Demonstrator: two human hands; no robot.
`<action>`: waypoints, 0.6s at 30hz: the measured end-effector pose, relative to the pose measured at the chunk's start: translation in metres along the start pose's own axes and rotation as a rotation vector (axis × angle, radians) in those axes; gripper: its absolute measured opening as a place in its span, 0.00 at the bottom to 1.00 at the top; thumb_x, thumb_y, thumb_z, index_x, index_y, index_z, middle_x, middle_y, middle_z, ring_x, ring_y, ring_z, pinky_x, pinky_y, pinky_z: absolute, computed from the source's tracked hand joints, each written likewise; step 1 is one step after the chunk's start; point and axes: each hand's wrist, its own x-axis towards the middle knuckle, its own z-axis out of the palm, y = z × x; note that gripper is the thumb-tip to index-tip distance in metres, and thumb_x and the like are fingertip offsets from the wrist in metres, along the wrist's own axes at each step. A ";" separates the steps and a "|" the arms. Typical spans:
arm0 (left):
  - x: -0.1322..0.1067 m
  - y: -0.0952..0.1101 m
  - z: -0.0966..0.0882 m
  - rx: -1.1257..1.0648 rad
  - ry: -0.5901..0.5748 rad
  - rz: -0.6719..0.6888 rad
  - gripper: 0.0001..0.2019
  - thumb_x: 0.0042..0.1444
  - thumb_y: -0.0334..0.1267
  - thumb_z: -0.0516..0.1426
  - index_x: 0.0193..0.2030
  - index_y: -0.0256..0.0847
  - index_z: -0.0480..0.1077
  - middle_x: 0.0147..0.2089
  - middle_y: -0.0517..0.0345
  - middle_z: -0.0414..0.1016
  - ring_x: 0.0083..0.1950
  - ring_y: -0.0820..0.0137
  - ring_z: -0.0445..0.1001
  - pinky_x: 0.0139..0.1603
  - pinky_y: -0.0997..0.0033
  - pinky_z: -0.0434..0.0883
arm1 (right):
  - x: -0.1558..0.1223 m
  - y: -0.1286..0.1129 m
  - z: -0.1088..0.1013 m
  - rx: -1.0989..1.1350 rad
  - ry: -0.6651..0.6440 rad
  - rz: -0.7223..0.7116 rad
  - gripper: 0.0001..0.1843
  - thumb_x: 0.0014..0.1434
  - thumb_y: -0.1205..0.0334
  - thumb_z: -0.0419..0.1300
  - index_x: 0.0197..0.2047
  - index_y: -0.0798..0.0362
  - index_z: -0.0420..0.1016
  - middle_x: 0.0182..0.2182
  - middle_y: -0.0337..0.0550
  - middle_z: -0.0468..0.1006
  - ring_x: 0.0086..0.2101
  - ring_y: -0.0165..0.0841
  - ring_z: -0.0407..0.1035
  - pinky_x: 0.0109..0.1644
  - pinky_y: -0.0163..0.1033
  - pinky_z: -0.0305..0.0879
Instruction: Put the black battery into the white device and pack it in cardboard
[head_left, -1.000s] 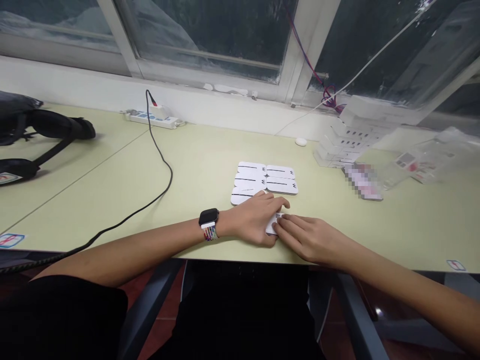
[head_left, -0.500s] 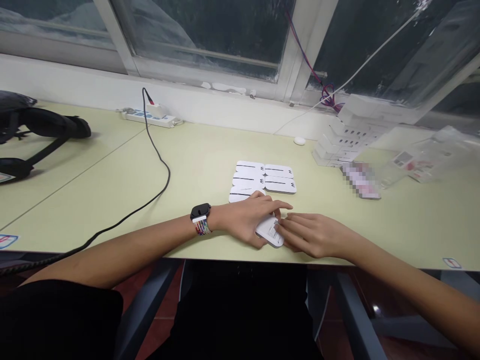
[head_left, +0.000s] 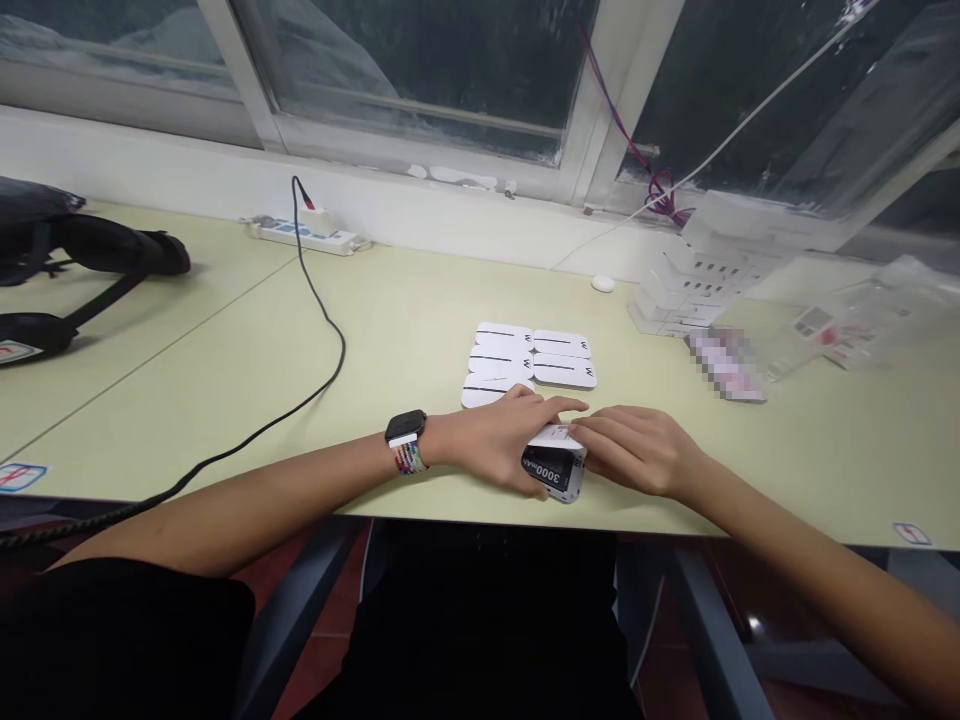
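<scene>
Near the desk's front edge my left hand [head_left: 499, 440] grips a small white battery-powered device [head_left: 571, 488] with rounded corners, thumb on the near side. Its back cover [head_left: 553, 437] is tilted up along the far side, and a black battery [head_left: 551, 468] marked 3000mAh shows inside. My right hand [head_left: 637, 450] pinches the cover's right end between thumb and fingers. Just beyond my left hand lie several similar white devices [head_left: 501, 360] in two columns, flat on the desk. My left fingers partly hide the nearest one.
A stack of white boxes [head_left: 697, 280] stands at the back right, beside a clear plastic bag [head_left: 862, 320]. A white oval object [head_left: 602, 284] lies near the wall. At left are a power strip [head_left: 307, 235], a black cable [head_left: 341, 345] and black equipment [head_left: 112, 250].
The back cover, closed on the device before, is now lifted by my right hand, exposing the battery. My left hand stays around the device.
</scene>
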 end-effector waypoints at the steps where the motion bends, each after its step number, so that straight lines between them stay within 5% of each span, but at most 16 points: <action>1: 0.000 0.001 0.002 -0.005 0.021 -0.028 0.54 0.55 0.51 0.72 0.81 0.43 0.49 0.64 0.40 0.77 0.63 0.45 0.74 0.69 0.42 0.62 | 0.000 -0.001 0.000 0.003 0.022 0.048 0.11 0.73 0.67 0.61 0.57 0.54 0.74 0.36 0.47 0.87 0.34 0.38 0.82 0.37 0.44 0.81; 6: -0.002 0.007 0.010 -0.036 0.145 -0.160 0.58 0.55 0.49 0.73 0.83 0.44 0.44 0.60 0.45 0.79 0.62 0.47 0.75 0.67 0.43 0.64 | -0.011 -0.001 -0.004 -0.003 0.180 0.343 0.10 0.64 0.74 0.62 0.45 0.49 0.75 0.28 0.40 0.82 0.25 0.35 0.76 0.28 0.40 0.73; 9: -0.002 0.009 0.014 -0.007 0.236 -0.205 0.57 0.53 0.48 0.73 0.83 0.44 0.46 0.55 0.47 0.79 0.57 0.49 0.76 0.63 0.45 0.68 | -0.020 0.016 -0.006 0.205 0.277 0.730 0.05 0.67 0.67 0.65 0.39 0.48 0.75 0.25 0.38 0.80 0.23 0.34 0.75 0.26 0.40 0.72; 12: -0.002 0.009 0.018 0.009 0.311 -0.270 0.50 0.53 0.50 0.72 0.78 0.43 0.55 0.55 0.45 0.77 0.58 0.47 0.74 0.59 0.46 0.71 | -0.026 0.037 0.002 0.489 0.375 1.089 0.09 0.67 0.56 0.67 0.35 0.48 0.74 0.22 0.35 0.77 0.21 0.35 0.76 0.25 0.41 0.73; 15: -0.004 0.007 0.021 0.040 0.312 -0.236 0.39 0.56 0.48 0.70 0.71 0.43 0.63 0.54 0.48 0.78 0.59 0.49 0.75 0.69 0.40 0.64 | -0.024 0.052 0.020 0.654 0.445 1.267 0.14 0.61 0.49 0.70 0.40 0.50 0.76 0.24 0.33 0.76 0.21 0.35 0.76 0.27 0.43 0.75; 18: -0.006 0.003 0.021 0.080 0.293 -0.184 0.32 0.57 0.50 0.71 0.64 0.44 0.68 0.57 0.48 0.78 0.62 0.50 0.74 0.73 0.39 0.60 | -0.017 0.058 0.037 0.768 0.311 1.352 0.24 0.59 0.49 0.70 0.55 0.52 0.76 0.25 0.30 0.74 0.21 0.36 0.76 0.30 0.45 0.77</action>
